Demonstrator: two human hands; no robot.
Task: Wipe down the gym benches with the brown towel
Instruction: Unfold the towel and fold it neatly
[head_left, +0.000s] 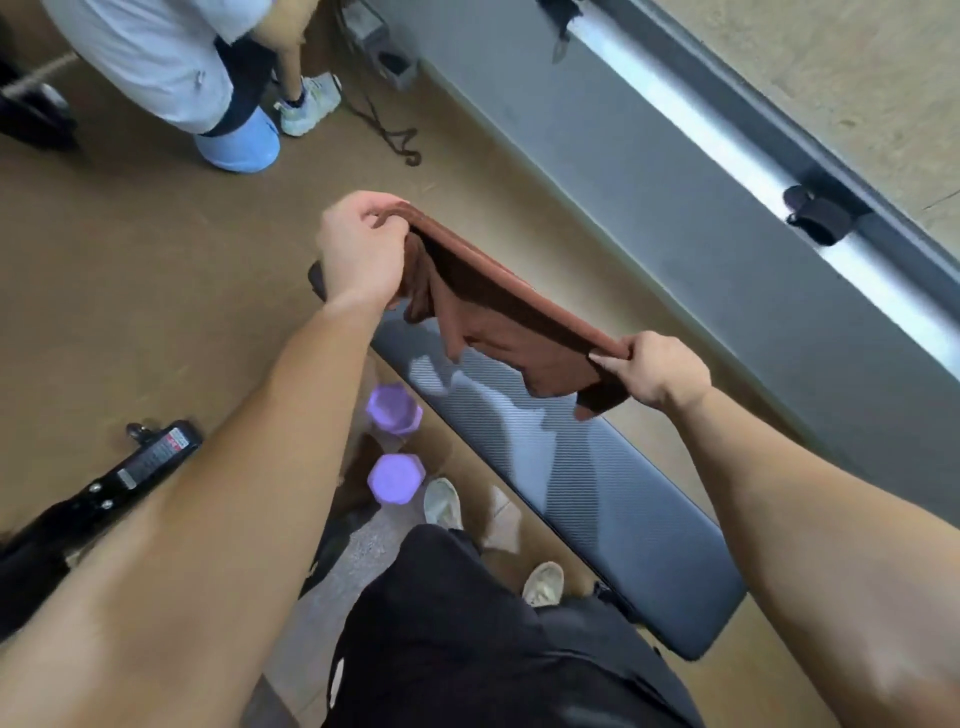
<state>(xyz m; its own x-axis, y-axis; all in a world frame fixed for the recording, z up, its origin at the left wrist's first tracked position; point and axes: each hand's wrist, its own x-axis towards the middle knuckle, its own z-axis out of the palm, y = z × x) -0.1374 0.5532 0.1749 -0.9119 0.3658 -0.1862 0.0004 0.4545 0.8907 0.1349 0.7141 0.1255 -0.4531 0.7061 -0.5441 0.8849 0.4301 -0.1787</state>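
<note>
The brown towel (498, 317) hangs stretched in the air above the gym bench (597, 499), a long dark padded bench running from the middle of the view to the lower right. My left hand (361, 247) grips one end of the towel over the bench's far end. My right hand (662, 369) pinches the other end, above the bench's middle. The towel's loose folds droop between the two hands and do not touch the pad. Part of the bench's far end is hidden behind my left hand and the towel.
Two purple dumbbell ends (395, 441) lie on the floor left of the bench, by my shoes (543, 582). A black machine frame (130, 467) sits at lower left. Another person's legs (234, 114) stand at upper left. A grey wall base with a bright rail (727, 171) runs behind the bench.
</note>
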